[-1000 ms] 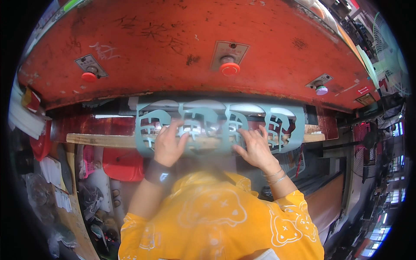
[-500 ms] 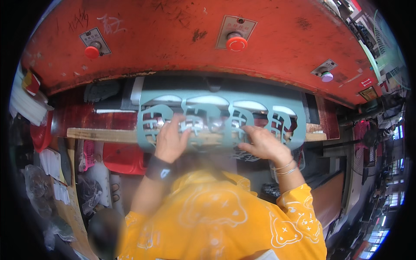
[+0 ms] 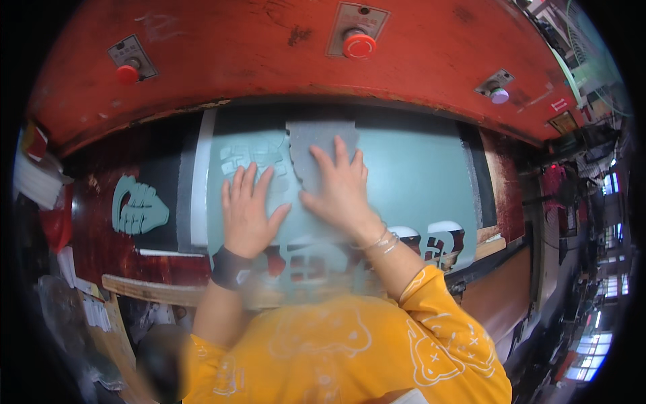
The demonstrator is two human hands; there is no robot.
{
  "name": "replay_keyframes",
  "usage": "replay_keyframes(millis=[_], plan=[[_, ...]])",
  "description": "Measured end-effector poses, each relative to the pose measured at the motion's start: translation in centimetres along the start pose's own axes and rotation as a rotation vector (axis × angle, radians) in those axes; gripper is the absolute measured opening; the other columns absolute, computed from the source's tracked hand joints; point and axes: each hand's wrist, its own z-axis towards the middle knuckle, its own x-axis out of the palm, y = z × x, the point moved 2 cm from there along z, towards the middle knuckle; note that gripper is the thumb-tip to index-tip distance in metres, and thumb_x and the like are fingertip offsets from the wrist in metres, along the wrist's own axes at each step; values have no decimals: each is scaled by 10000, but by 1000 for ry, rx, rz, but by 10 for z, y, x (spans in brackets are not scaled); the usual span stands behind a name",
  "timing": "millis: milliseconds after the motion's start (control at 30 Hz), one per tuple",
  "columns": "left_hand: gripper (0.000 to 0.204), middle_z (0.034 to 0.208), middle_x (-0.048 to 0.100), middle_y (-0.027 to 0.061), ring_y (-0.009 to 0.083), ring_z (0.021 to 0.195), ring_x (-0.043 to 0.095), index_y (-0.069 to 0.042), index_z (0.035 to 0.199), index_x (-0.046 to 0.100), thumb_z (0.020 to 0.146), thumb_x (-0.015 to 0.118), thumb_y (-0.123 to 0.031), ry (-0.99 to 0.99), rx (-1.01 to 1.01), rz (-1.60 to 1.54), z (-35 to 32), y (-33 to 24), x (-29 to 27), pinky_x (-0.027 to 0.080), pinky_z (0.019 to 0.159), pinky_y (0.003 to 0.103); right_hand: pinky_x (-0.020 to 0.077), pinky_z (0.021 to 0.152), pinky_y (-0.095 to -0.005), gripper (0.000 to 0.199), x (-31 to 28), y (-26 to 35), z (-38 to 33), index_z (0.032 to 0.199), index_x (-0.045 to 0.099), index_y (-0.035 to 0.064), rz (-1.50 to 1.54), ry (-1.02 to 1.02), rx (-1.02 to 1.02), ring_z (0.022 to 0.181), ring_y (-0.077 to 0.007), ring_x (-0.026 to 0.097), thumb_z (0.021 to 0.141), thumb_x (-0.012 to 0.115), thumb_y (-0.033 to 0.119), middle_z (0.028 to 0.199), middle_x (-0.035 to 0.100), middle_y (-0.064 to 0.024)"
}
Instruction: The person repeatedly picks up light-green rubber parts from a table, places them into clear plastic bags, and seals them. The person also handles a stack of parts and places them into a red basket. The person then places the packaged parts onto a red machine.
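A teal sheet (image 3: pixel 417 168) lies across the bed under a red machine body, its near edge full of cut-out openings. My left hand (image 3: pixel 247 212) rests on it with fingers spread, fingertips beside a slotted cut shape (image 3: pixel 235 154) in the sheet. My right hand (image 3: pixel 344 188) is flat, fingers apart, over a rough-edged grey piece (image 3: pixel 302 145) on the sheet's far middle. Neither hand grips anything. Off to the left, a loose teal slotted cut piece (image 3: pixel 149 212) lies on the dark surface.
The red machine front (image 3: pixel 249 60) spans the far side, with a red push button (image 3: pixel 359 46) at its middle, another (image 3: pixel 127 73) at left and a pale purple one (image 3: pixel 498 95) at right. A wooden rail (image 3: pixel 151 291) runs along the near edge.
Both hands have gone from the sheet's near cut-out part to farther up its surface. The sheet has come nearer to me, and the grey piece now shows under my right hand.
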Motion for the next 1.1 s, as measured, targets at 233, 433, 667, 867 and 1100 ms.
replay_keyframes(millis=[233, 433, 667, 867, 1100], plan=[[601, 1393, 394, 194, 387, 1315, 314, -106, 1302, 495, 779, 674, -343, 76, -19, 53, -32, 1, 16, 185, 1088, 549, 371, 1007, -424, 787, -18, -37, -35, 1341, 477, 111, 486, -114, -32, 1179, -359, 466, 626, 757, 281, 1342, 443, -207], [590, 1392, 395, 192, 387, 1316, 314, -101, 1295, 499, 782, 674, -333, 46, -2, 61, -35, -3, 13, 187, 1090, 548, 357, 1014, -340, 791, -50, -98, -49, 1344, 454, 1, 1486, -52, 200, 1187, -249, 489, 652, 761, 229, 1357, 460, -156], [595, 1394, 384, 200, 381, 1325, 300, -85, 1303, 483, 787, 671, -313, 37, 21, 93, -32, -3, 15, 180, 1095, 547, 351, 1016, -437, 566, -53, -106, -54, 1179, 633, 165, 324, -176, 154, 1223, -379, 411, 622, 724, 219, 1368, 450, -152], [587, 1390, 386, 201, 379, 1331, 291, -81, 1289, 492, 781, 678, -309, 53, 0, 64, -16, 7, 18, 167, 1097, 553, 268, 1051, -535, 543, -34, -104, -47, 1157, 635, 199, 58, -141, 90, 1241, -484, 331, 627, 740, 254, 1380, 439, -134], [320, 1142, 581, 165, 326, 1072, 553, -29, 1104, 616, 785, 613, -63, -7, -42, -510, 0, 2, 5, 441, 914, 373, 216, 1106, -432, 583, -81, -180, 10, 1341, 433, 28, 361, -685, 112, 1363, -321, 260, 839, 650, 227, 1451, 308, -209]])
